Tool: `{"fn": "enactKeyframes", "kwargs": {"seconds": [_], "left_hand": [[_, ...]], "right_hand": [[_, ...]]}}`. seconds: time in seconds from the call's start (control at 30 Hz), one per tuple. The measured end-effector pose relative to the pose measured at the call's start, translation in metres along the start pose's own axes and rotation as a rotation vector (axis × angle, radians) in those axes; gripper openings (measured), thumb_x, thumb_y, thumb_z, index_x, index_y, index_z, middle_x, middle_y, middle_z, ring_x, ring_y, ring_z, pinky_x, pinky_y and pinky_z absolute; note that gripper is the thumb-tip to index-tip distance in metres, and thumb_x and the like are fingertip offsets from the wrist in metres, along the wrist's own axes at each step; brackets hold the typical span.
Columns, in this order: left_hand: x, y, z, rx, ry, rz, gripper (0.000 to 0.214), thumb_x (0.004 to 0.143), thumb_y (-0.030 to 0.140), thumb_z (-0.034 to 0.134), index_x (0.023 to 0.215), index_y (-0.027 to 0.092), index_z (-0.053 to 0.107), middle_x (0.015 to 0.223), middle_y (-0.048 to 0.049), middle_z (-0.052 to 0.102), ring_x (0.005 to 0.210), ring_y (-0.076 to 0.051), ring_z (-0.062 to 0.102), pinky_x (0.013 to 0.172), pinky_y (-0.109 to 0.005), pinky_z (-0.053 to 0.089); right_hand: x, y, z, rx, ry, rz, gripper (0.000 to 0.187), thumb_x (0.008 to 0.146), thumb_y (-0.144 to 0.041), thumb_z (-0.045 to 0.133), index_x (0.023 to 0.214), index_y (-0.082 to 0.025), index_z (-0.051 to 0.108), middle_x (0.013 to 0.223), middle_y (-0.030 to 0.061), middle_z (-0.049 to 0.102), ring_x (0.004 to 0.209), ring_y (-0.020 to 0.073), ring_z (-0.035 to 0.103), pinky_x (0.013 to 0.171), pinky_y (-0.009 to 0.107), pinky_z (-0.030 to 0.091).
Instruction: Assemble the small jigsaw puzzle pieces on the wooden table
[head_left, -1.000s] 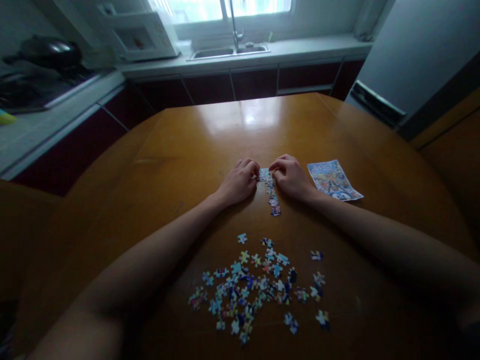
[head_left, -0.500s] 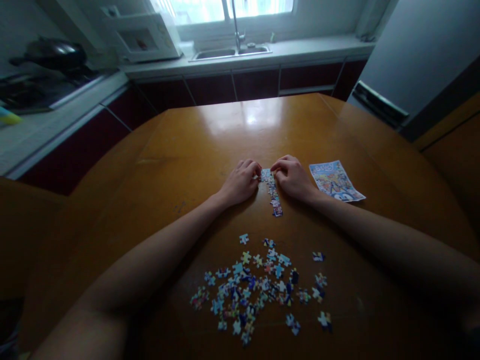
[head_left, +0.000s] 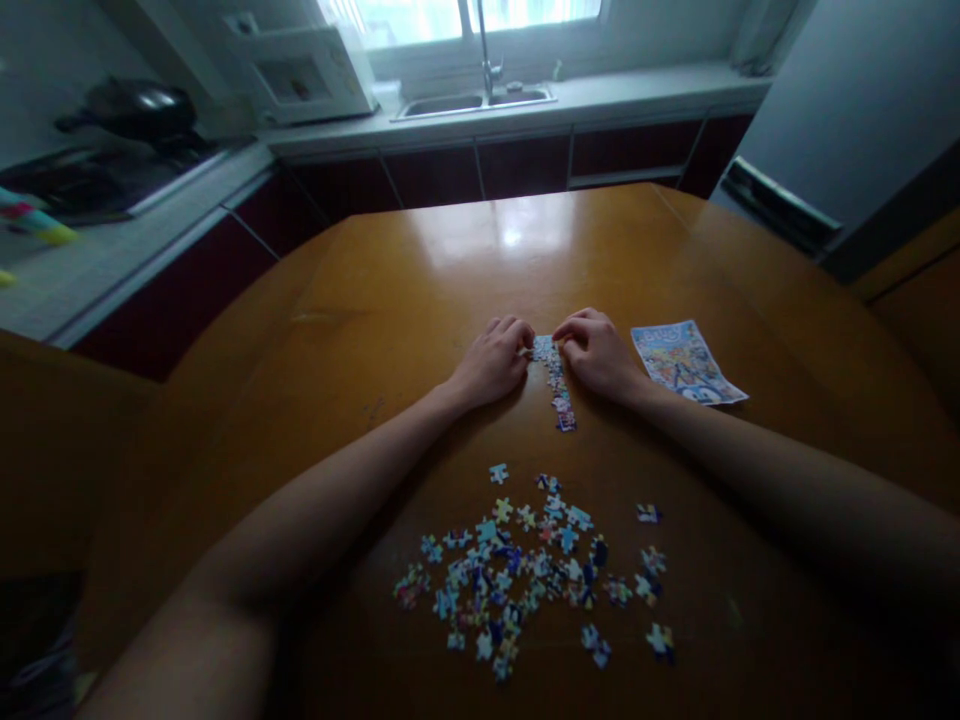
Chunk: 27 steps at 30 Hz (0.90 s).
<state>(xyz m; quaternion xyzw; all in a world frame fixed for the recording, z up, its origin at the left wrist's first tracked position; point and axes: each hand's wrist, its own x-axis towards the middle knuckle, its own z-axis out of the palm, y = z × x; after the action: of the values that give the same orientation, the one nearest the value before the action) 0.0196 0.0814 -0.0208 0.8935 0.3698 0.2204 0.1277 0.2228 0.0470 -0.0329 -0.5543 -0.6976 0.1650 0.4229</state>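
Observation:
A narrow strip of joined puzzle pieces (head_left: 558, 384) lies on the wooden table (head_left: 420, 280), running toward me. My left hand (head_left: 495, 362) rests to the left of the strip's far end, fingers curled, fingertips pressing the top piece. My right hand (head_left: 600, 352) sits on the other side, also curled, its fingertips pinching at the same top piece. A scatter of several loose puzzle pieces (head_left: 525, 570) lies nearer to me, between my forearms.
A colourful printed picture sheet (head_left: 686, 362) lies just right of my right hand. Beyond the table are a counter with a sink (head_left: 476, 100), a white microwave (head_left: 304, 72), a dark pan (head_left: 139, 108) on the stove, and a grey fridge (head_left: 825, 110).
My hands have stayed at the strip's far end with only slight finger shifts. The view has drifted a little to the left.

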Motion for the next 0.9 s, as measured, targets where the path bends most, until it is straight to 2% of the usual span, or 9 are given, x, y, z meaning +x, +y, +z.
{"fn": "enactKeyframes", "kwargs": {"seconds": [0.9], "left_hand": [[-0.0011,0.0009,0.0003,0.003,0.008,0.017,0.017,0.083,0.008,0.050,0.093,0.021,0.054,0.105,-0.0060,0.061,0.102,-0.023,0.052,0.090,-0.037,0.046]], "right_hand": [[-0.0005,0.0004,-0.0004,-0.010,0.003,-0.016,0.016,0.081,-0.015,0.058,0.080,-0.023,0.071,0.092,0.0084,0.065,0.097,0.0270,0.059,0.090,0.046,0.048]]}}
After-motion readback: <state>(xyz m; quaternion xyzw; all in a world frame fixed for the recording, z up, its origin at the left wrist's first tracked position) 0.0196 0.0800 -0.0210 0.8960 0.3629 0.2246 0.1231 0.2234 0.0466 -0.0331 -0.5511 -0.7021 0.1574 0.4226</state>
